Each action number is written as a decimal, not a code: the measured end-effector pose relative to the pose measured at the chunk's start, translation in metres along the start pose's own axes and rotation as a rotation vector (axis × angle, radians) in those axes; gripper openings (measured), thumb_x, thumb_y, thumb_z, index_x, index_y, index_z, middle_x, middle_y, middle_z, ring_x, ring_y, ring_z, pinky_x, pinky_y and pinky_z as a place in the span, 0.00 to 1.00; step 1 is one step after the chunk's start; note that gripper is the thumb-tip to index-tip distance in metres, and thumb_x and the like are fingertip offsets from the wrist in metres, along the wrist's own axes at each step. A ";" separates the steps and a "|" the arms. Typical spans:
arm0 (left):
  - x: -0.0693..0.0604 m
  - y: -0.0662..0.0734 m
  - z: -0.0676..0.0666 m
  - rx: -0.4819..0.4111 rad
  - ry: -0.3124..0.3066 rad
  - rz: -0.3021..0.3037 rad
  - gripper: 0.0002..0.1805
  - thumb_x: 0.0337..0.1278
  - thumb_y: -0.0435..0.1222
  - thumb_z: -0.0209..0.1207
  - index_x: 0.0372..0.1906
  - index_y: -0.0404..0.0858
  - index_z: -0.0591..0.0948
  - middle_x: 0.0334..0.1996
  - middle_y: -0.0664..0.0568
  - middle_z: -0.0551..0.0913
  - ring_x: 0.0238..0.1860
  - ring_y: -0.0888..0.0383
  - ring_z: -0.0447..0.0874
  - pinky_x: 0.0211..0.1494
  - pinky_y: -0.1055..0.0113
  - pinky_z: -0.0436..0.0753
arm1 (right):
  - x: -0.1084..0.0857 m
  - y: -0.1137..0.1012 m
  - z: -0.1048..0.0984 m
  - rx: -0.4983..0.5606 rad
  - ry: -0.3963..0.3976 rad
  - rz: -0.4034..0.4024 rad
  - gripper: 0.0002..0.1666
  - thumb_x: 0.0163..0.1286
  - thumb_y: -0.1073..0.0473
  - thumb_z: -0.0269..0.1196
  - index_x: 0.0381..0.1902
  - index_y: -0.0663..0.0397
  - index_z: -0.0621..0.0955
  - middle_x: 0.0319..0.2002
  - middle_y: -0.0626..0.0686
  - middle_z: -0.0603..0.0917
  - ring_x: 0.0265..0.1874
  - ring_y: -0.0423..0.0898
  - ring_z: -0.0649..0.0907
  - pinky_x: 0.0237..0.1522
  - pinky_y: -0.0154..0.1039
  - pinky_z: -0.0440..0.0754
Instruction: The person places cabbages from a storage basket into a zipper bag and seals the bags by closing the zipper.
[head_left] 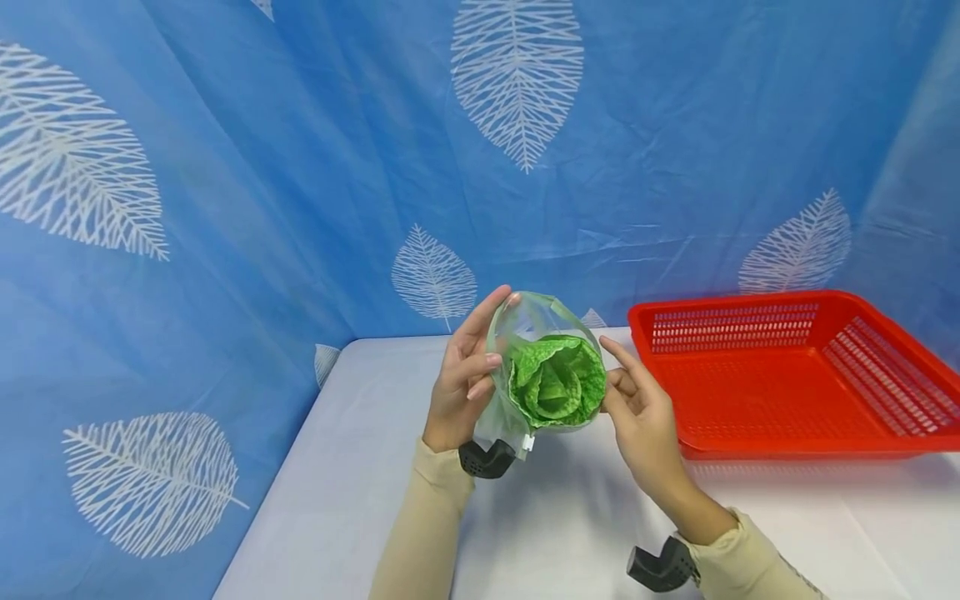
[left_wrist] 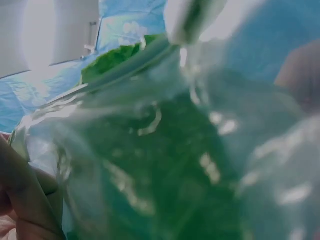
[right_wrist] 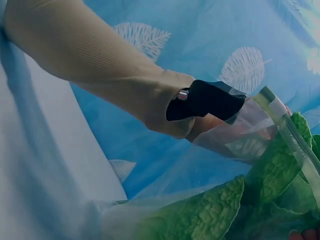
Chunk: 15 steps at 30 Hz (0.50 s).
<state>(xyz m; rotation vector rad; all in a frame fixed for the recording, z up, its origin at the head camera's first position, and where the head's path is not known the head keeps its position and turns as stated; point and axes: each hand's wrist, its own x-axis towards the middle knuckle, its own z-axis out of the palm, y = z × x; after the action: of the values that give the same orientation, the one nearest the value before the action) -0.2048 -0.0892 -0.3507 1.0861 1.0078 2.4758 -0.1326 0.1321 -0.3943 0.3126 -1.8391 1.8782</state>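
A clear slider zip bag [head_left: 495,417] is held up above the table, its mouth spread towards the head camera. Inside sits a green head of cabbage [head_left: 557,382] with crinkled leaves, blurred through the plastic in the left wrist view. My left hand [head_left: 467,375] grips the bag's left rim, thumb in front and a finger up along the edge. At the opposite rim, my right hand [head_left: 637,408] pinches the bag with curled fingers, the index finger raised. The white slider [head_left: 528,442] hangs at the mouth's lower edge. Leaves [right_wrist: 200,215] press against the plastic in the right wrist view.
To the right, a red perforated plastic basket [head_left: 750,450] stands on the white-covered table [head_left: 322,500]. Blue cloth [head_left: 330,167] with white leaf prints hangs behind and to the left. Each wrist carries a black camera mount [head_left: 663,567].
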 end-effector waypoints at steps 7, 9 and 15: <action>0.006 0.015 -0.007 0.121 -0.017 0.015 0.41 0.61 0.18 0.47 0.81 0.37 0.59 0.81 0.43 0.53 0.11 0.66 0.55 0.14 0.76 0.62 | 0.016 -0.013 -0.001 -0.033 -0.001 -0.025 0.28 0.73 0.76 0.54 0.66 0.56 0.81 0.32 0.57 0.81 0.28 0.44 0.81 0.35 0.31 0.85; 0.009 0.023 -0.010 0.164 -0.031 0.008 0.41 0.61 0.18 0.48 0.80 0.37 0.60 0.81 0.44 0.53 0.10 0.65 0.57 0.15 0.76 0.65 | 0.023 -0.020 -0.002 -0.045 -0.023 -0.036 0.26 0.74 0.75 0.54 0.66 0.57 0.81 0.34 0.56 0.82 0.28 0.44 0.82 0.33 0.30 0.84; 0.014 0.045 -0.011 0.300 -0.034 -0.044 0.41 0.60 0.19 0.50 0.80 0.38 0.62 0.80 0.43 0.57 0.12 0.65 0.63 0.16 0.75 0.69 | 0.051 -0.052 -0.008 -0.116 -0.102 -0.064 0.22 0.76 0.70 0.57 0.64 0.56 0.82 0.36 0.54 0.86 0.26 0.43 0.84 0.34 0.31 0.85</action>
<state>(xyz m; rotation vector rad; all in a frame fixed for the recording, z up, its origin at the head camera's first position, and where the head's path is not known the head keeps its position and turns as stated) -0.2209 -0.1203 -0.3175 1.1710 1.4094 2.3133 -0.1494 0.1482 -0.3249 0.4289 -1.9726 1.7337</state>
